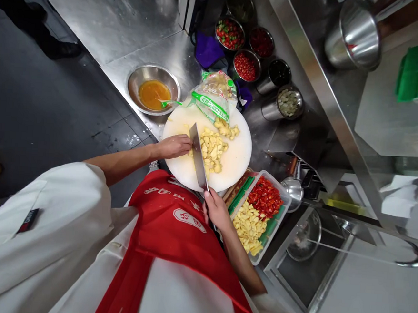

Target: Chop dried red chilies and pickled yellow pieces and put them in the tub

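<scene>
A round white cutting board (235, 165) lies on the steel counter. My right hand (217, 208) is wrapped round the handle of a cleaver (198, 159), whose broad blade stands over the board. On the blade's left side, my left hand (177, 146) has its fingers pressed together by the steel; whatever they hold is hidden. Cut pale yellow pieces (214, 147), which look like ginger, are heaped to the right of the blade. Whole ginger (226, 128) rests behind them, at the mouth of a clear plastic bag (215, 97) with green print.
A steel bowl of orange liquid (154, 94) stands at the board's back left. Several metal containers (246, 66) are behind the bag. A plastic tub (280, 214) of red and yellow pieces sits at right. A person's leg (35, 23) shows upper left.
</scene>
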Demonstrator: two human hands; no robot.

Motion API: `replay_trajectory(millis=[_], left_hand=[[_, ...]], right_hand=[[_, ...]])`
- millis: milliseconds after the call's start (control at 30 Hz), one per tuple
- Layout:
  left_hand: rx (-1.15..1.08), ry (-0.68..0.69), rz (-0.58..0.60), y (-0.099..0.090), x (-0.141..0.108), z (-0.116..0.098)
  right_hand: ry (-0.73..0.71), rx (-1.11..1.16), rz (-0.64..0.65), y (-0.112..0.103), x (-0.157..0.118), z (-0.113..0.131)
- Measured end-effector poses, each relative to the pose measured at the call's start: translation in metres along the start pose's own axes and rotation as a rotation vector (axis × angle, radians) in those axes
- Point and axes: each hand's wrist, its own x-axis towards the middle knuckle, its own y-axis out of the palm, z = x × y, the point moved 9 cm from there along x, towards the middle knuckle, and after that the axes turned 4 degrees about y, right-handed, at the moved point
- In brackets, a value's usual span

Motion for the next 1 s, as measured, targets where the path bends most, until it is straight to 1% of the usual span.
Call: replay_trajectory(millis=[67, 133, 200, 267, 333, 367, 433, 500, 533, 567, 633, 700, 767, 800, 933, 1000], left_hand=[[0.000, 0.018, 0.004, -0.002, -0.001, -0.001], [-0.004, 0.026, 0.009, -0.004, -0.002, 0.000], [-0.014, 0.029, 0.020, -0.005, -0.002, 0.000], [-0.035, 0.026, 0.032, -0.004, -0.001, 0.000], [-0.065, 0.004, 0.022, -0.003, -0.001, 0.002], [-0.078, -0.013, 0.011, -0.002, -0.001, 0.003], [-0.095, -0.040, -0.001, -0.002, -0.001, 0.006], [-0.101, -0.045, 0.000, -0.002, -0.002, 0.006], [-0.102, -0.043, 0.000, -0.002, -0.003, 0.006], [-0.103, -0.040, -0.003, -0.002, -0.003, 0.006], [-0.104, -0.037, -0.015, -0.003, -0.004, 0.005], [-0.114, -0.042, -0.028, -0.003, -0.005, 0.005], [-0.125, -0.048, -0.042, -0.002, -0.005, 0.005], [-0.129, -0.048, -0.045, -0.002, -0.006, 0.005], [-0.128, -0.027, -0.040, -0.002, -0.008, 0.005], [-0.131, 0.001, -0.015, -0.003, -0.010, 0.006]], right_hand=[[-0.027, -0.002, -0.026, 0.001, 0.020, 0.010], [-0.033, 0.022, -0.032, -0.002, 0.024, 0.017], [-0.028, 0.031, -0.013, -0.006, 0.011, 0.017], [-0.004, 0.023, 0.015, -0.009, -0.008, 0.012], [0.023, 0.003, 0.026, -0.007, -0.015, 0.007], [0.023, -0.011, 0.017, -0.006, -0.011, 0.007], [-0.007, -0.037, -0.019, -0.002, 0.006, 0.013], [-0.038, -0.035, -0.044, 0.000, 0.024, 0.021], [-0.044, -0.022, -0.042, 0.000, 0.027, 0.024], [-0.044, -0.007, -0.034, -0.001, 0.026, 0.025], [-0.030, 0.007, -0.004, -0.004, 0.011, 0.022], [0.007, 0.012, 0.024, -0.007, -0.009, 0.014], [0.036, 0.000, 0.026, -0.007, -0.015, 0.007], [0.037, -0.013, 0.015, -0.006, -0.012, 0.006], [0.002, -0.027, -0.036, 0.001, 0.023, 0.016], [-0.002, -0.006, -0.024, 0.000, 0.024, 0.020]])
